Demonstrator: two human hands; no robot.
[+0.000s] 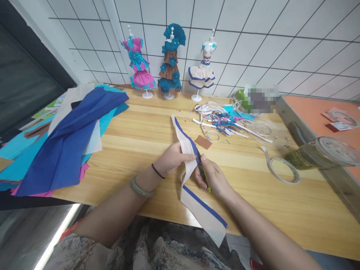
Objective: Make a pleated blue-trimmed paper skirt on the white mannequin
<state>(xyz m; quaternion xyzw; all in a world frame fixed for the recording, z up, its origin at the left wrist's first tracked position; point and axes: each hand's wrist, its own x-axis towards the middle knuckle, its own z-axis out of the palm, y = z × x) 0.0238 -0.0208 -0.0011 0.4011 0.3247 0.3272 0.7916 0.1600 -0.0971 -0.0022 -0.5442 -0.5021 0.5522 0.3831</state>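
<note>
Left hand [172,158] pinches blue-edged cream paper strip [186,145] above wooden table [135,129], tail over near edge; right hand [216,177] grips scissors [203,173] at blue border. Risk: slack strip twisting, blades straying.

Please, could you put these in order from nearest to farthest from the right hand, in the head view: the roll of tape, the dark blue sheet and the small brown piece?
From the right hand:
1. Small brown piece: just beyond the hand, on the table.
2. Roll of tape: to the right.
3. Dark blue sheet: far over on the left.
</note>
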